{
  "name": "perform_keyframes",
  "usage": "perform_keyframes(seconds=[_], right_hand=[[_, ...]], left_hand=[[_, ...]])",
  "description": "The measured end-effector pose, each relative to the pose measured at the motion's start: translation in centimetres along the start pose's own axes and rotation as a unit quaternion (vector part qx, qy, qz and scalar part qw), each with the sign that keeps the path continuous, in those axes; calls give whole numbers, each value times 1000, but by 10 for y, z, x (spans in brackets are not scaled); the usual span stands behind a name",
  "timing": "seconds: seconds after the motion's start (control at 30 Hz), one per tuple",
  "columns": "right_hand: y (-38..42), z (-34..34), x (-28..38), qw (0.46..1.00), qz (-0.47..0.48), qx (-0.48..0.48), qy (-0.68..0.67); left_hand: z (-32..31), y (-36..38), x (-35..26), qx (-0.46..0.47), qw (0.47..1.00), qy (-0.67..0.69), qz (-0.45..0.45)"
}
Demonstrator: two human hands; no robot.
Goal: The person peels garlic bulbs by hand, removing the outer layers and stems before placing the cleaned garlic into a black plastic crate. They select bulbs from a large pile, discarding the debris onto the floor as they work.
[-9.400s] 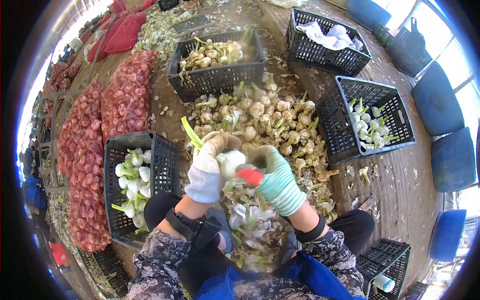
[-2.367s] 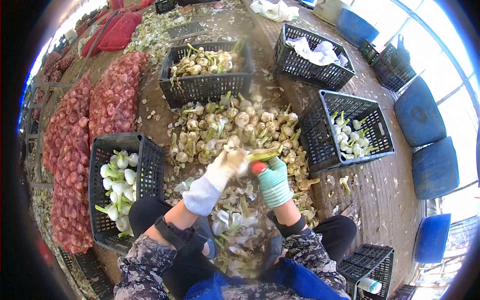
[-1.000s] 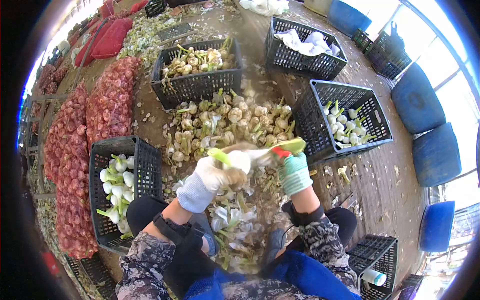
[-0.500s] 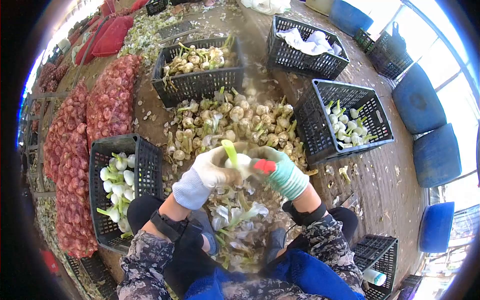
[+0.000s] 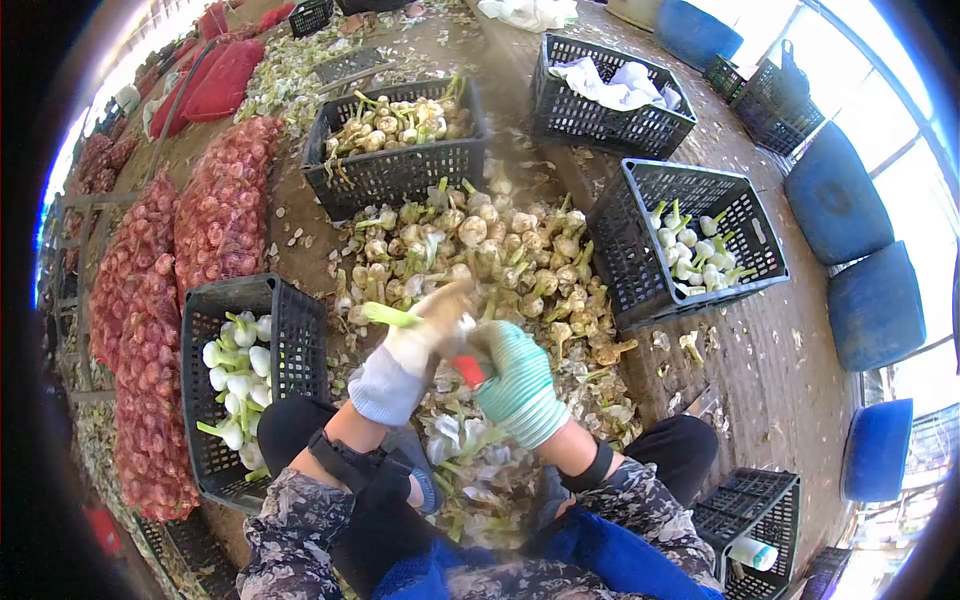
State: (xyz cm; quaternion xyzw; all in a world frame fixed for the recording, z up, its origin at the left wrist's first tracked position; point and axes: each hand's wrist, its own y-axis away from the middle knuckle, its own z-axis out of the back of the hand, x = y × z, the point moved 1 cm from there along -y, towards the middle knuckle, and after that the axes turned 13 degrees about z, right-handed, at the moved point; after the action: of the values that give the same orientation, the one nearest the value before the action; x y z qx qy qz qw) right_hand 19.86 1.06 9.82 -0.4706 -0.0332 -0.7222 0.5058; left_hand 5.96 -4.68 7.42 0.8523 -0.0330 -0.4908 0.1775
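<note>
My left hand, in a white glove, is closed round a garlic bulb whose green stem sticks out to the left; the fingers hide most of the bulb. My right hand, in a green and white striped glove, grips a red-handled knife against the left hand. Its blade is blurred and mostly covered. Beyond both hands lies a heap of untrimmed garlic. Peeled skins and leaves litter the ground between my feet.
At left stands a black crate with cleaned garlic, beside red mesh sacks. Another crate of white bulbs is at right. Farther back are a crate of untrimmed garlic and one with white cloth. Blue barrels line the right.
Both hands have moved left and slightly down, turning as they go. The garlic's stem has tipped from upright to pointing left, and the bulb is now largely covered by the fingers.
</note>
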Motion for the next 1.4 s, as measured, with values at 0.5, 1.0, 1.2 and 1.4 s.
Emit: perform_keyframes(seconds=[0.5, 1.0, 1.2, 1.4], right_hand=[[-17, 12, -29, 962, -91, 12, -259], [10, 31, -229, 920, -374, -43, -107], [105, -58, -362, 762, -584, 168, 224], [92, -72, -317, 776, -618, 27, 122]], left_hand=[[4, 21, -30, -92, 944, 317, -5], [15, 14, -20, -268, 939, 206, -55], [18, 23, -20, -309, 942, 134, -6], [17, 13, -17, -303, 945, 121, 32]])
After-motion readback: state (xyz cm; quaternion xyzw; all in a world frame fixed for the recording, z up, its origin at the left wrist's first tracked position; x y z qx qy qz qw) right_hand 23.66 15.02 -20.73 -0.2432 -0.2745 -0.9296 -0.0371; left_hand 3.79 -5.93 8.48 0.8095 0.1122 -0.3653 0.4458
